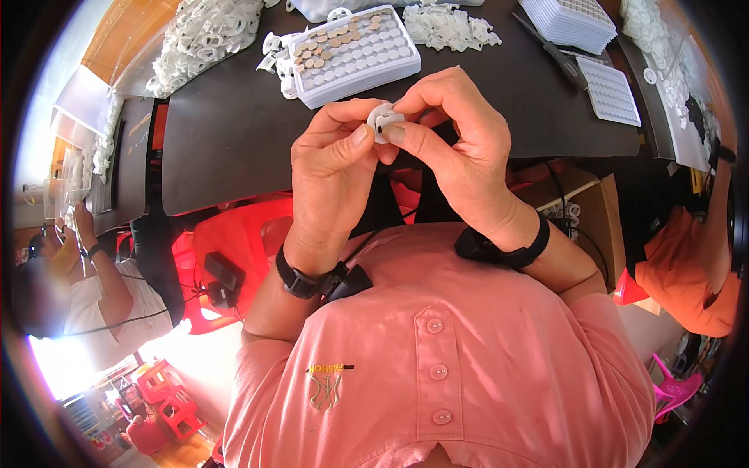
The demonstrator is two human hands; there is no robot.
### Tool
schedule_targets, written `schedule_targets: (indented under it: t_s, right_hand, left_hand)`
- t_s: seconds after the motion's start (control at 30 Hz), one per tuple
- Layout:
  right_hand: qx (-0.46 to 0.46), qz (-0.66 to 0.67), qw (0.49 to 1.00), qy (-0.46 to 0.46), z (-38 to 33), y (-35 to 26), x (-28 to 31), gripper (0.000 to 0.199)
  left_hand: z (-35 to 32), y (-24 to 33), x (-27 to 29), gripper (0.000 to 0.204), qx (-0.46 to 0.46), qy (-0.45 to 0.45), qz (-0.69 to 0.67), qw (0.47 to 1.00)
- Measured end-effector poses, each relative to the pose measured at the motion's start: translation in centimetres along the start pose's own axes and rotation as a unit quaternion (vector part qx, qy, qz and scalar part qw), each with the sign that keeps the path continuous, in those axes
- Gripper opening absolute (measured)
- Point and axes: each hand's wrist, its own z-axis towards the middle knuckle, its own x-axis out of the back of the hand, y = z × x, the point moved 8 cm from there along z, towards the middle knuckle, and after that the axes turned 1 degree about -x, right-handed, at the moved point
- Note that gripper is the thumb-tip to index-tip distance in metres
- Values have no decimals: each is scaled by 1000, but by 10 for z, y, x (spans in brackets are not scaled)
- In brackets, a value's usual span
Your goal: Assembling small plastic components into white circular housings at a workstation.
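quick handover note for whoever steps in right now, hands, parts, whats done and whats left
Left hand: thumb and fingers pinch the small white plastic piece from the left.
Right hand: fingertips grip the same piece from the right, above the near edge of the dark table.
Parts: white tray ahead holds rows of pockets; a few at its far left corner hold tan discs, the rest look white. Loose white pieces are heaped at far left, and more trays are stacked at far right.
Done: a small share of pockets show tan discs.
Left: most pockets show none.
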Motion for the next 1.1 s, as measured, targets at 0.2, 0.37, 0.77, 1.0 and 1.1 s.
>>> schedule_targets:
  t_s: [0.2,0.37,0.77,1.0,1.1]
  right_hand:
    - [15,2,1000,23,-2,-3,3,16]
    - [34,-6,999,16,2,-4,4,15]
    - [-105,105,989,-16,4,9,-7,12]
    - [-161,136,976,-46,6,19,-13,11]
    - [-198,191,960,-61,9,23,-17,12]
  left_hand:
    - [-1,1,0,30,-12,-29,8,999]
    - [1,0,-2,28,-7,-27,6,1000]
    - [3,1,-3,22,-16,-29,13,999]
    - [2,0,-2,22,4,-6,22,1000]
    - [3,-1,0,22,8,6,23,1000]
